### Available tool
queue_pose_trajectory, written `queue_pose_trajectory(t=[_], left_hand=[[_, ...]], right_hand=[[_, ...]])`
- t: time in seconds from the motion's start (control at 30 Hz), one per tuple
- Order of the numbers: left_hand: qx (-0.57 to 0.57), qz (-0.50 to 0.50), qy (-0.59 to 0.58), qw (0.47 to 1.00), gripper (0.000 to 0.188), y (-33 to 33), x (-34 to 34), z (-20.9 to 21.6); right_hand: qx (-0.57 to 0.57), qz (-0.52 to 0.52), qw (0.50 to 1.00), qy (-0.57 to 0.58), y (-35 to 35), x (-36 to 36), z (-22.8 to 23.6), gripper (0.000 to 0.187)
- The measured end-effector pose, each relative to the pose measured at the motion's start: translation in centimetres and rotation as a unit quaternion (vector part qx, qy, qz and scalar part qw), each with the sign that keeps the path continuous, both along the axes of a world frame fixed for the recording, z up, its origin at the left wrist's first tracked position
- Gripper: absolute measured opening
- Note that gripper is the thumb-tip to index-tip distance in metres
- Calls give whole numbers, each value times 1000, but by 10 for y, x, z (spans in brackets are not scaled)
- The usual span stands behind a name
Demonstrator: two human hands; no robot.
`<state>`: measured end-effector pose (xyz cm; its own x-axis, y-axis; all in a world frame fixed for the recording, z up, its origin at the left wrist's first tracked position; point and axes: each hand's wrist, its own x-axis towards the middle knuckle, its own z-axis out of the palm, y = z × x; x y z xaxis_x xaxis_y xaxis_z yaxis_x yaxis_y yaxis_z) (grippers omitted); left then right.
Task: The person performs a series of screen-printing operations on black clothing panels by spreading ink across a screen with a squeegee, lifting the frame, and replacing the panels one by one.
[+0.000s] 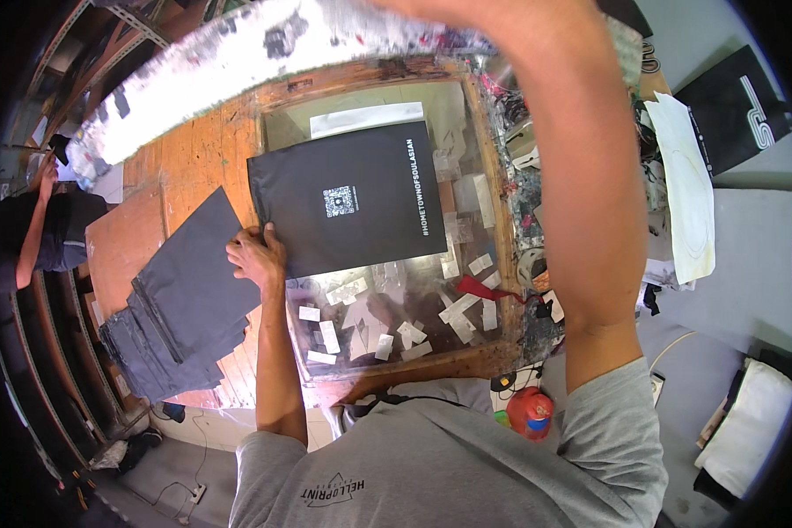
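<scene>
My left hand [260,255] pinches the left edge of a flat black plastic bag [383,202], thumb on top and fingers curled. This bag lies over a wooden-framed glass panel [387,348] and carries a white square code and a line of white lettering. Left of the hand, a fanned pile of similar black bags [180,290] rests on the wooden table. My right arm [590,176] reaches up across the right side, and its hand is beyond the top edge. A white strip [365,120] shows just past the bag's far edge.
Several pale tape pieces [328,336] and a red strip [484,289] lie on the glass. Ink-stained clutter [524,194] lines its right side. Another black bag [732,110] hangs at the far right. A person in dark clothes [48,224] stands at left by metal shelves [57,352].
</scene>
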<state>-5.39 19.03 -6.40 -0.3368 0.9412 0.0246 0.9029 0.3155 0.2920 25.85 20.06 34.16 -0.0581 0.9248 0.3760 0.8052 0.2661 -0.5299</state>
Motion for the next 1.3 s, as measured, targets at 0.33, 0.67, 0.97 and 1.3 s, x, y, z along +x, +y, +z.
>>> queue_pose_trajectory(t=[0.33, 0.67, 0.97, 1.3], left_hand=[[-28, -51, -231, 971, 23, 38, -75, 23], [255, -50, 18, 965, 21, 28, -228, 84], [96, -94, -84, 987, 21, -83, -83, 15], [-56, -247, -48, 966, 47, -65, -32, 37]], right_hand=[[-3, 67, 998, 8, 26, 16, 9, 27], [116, 13, 993, -12, 39, -10, -18, 31], [147, -13, 989, 7, 37, -5, -29, 33], [78, -56, 995, -35, 23, -10, -10, 32]])
